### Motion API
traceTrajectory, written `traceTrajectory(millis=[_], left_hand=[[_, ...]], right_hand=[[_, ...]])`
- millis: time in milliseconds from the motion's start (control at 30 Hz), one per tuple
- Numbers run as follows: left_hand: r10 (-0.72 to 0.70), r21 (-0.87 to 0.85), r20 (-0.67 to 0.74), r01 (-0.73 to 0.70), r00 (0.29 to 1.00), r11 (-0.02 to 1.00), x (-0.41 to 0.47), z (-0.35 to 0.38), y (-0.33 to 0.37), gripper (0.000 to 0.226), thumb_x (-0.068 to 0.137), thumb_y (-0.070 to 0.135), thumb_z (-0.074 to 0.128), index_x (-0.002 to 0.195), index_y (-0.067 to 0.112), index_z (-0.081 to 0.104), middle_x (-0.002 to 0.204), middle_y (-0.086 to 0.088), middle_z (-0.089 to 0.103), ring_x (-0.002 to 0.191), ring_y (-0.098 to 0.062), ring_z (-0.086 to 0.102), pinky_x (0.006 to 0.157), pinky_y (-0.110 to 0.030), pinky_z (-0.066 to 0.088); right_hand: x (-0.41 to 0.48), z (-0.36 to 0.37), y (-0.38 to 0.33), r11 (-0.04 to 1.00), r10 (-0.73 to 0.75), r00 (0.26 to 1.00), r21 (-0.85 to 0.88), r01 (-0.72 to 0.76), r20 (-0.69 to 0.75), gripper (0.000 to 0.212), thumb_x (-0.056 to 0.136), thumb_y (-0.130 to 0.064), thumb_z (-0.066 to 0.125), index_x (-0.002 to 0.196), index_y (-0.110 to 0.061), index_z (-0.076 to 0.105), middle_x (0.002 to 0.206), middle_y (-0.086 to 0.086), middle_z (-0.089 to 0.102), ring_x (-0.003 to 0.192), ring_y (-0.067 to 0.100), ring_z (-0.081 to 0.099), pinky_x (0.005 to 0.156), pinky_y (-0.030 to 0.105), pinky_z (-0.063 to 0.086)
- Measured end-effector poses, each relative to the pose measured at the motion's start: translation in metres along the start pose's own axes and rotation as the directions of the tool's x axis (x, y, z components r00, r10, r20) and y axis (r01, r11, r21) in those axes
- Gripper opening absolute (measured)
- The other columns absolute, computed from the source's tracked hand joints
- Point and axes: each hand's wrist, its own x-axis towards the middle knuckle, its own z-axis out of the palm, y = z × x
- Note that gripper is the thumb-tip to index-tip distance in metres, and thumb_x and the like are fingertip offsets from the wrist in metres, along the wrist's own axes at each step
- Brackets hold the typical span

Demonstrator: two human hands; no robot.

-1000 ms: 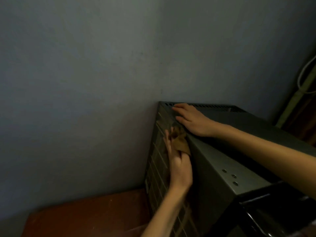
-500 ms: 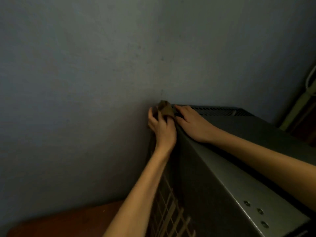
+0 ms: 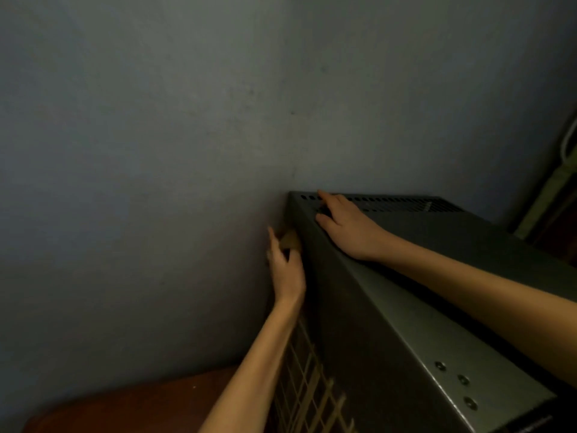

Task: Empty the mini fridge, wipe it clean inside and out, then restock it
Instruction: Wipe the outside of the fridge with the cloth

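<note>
Against a dim blue-grey wall (image 3: 156, 151) stands the mini fridge (image 3: 390, 323); the left hand (image 3: 288, 270) grips a brown cloth (image 3: 289, 240) at its grilled flank, the right hand (image 3: 349, 228) lies flat on top. Outside wiping looks underway, restocking probably left

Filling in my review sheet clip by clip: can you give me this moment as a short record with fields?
stage: wiping the outside of the mini fridge
left hand: grips cloth against the upper part of the wire grid side
right hand: flat on the fridge top, by the vent slots
surroundings: grey wall behind, reddish-brown surface below
</note>
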Motion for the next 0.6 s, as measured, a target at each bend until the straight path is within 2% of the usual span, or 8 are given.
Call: traceTrajectory(millis=[33,100,200,267,333,433,533,600], left_hand=[[0.1,-0.004,0.021,-0.1,0.995,0.995,0.003,0.006,0.018,0.057,0.099,0.003,0.038,0.152,0.015,0.019,0.152,0.005,0.022,0.14,-0.011,0.023,0.111,-0.019,0.017],[0.222,0.019,0.056,-0.223,0.973,0.975,0.019,0.014,0.045,0.05,0.099,0.003,0.041,0.148,0.01,0.032,0.151,-0.004,0.03,0.138,-0.016,0.03,0.107,-0.016,0.022],[0.309,0.076,0.1,-0.317,0.946,0.945,0.042,0.014,0.052,0.035,0.095,0.002,0.052,0.13,0.002,0.057,0.14,-0.014,0.046,0.13,-0.022,0.044,0.097,-0.005,0.029],[0.38,0.101,0.119,-0.392,0.917,0.915,0.044,0.008,0.048,0.031,0.093,0.002,0.055,0.123,0.003,0.063,0.134,-0.012,0.055,0.123,-0.018,0.05,0.094,-0.002,0.032],[0.372,0.061,0.094,-0.378,0.924,0.924,0.03,0.006,0.042,0.032,0.094,0.007,0.055,0.125,0.004,0.062,0.134,-0.01,0.056,0.125,-0.018,0.05,0.101,-0.011,0.036],[0.275,-0.034,0.019,-0.274,0.961,0.961,-0.024,0.003,0.02,0.046,0.086,0.017,0.049,0.131,0.012,0.056,0.137,-0.004,0.054,0.13,-0.014,0.047,0.111,-0.025,0.034],[0.183,-0.074,-0.018,-0.184,0.983,0.98,-0.098,-0.003,-0.005,0.043,0.093,0.015,0.049,0.136,0.019,0.05,0.14,0.012,0.05,0.133,0.001,0.041,0.114,-0.024,0.029],[0.174,-0.12,-0.02,-0.175,0.985,0.977,-0.135,-0.009,-0.009,0.04,0.099,0.012,0.05,0.136,0.026,0.047,0.139,0.023,0.045,0.131,0.012,0.035,0.112,-0.014,0.027]], right_hand=[[0.001,0.0,0.0,1.0,-0.001,1.0,-0.001,0.001,-0.003,0.057,0.103,-0.029,0.036,0.153,-0.012,0.014,0.153,0.011,0.029,0.139,0.026,0.029,0.114,0.033,0.023],[0.002,0.001,0.0,1.0,-0.005,1.0,0.006,0.005,-0.007,0.057,0.102,-0.028,0.037,0.153,-0.012,0.015,0.153,0.011,0.029,0.14,0.026,0.028,0.115,0.035,0.023],[0.003,0.002,0.001,0.999,-0.013,1.0,0.041,0.014,-0.022,0.054,0.101,-0.026,0.039,0.151,-0.014,0.021,0.15,0.011,0.034,0.137,0.026,0.032,0.114,0.037,0.026],[0.003,0.002,0.003,0.998,-0.021,0.999,0.062,0.024,-0.035,0.056,0.1,-0.026,0.04,0.151,-0.013,0.021,0.152,0.01,0.032,0.139,0.025,0.031,0.115,0.036,0.025],[0.004,0.003,0.004,0.997,-0.015,0.999,0.074,0.018,-0.039,0.061,0.1,-0.025,0.04,0.153,-0.01,0.013,0.157,0.009,0.023,0.143,0.023,0.024,0.118,0.034,0.02],[0.004,0.002,0.004,1.0,-0.006,1.0,0.03,0.006,-0.003,0.062,0.102,-0.023,0.036,0.154,-0.008,0.005,0.159,0.012,0.016,0.146,0.023,0.018,0.118,0.032,0.016],[0.003,0.0,0.002,1.0,0.012,0.999,0.012,-0.012,0.034,0.059,0.103,-0.027,0.033,0.154,-0.01,0.008,0.158,0.011,0.019,0.144,0.025,0.021,0.117,0.033,0.019],[0.002,0.0,0.001,1.0,0.01,0.999,-0.003,-0.01,0.046,0.057,0.104,-0.029,0.032,0.154,-0.011,0.01,0.157,0.01,0.02,0.143,0.026,0.021,0.117,0.034,0.019]])
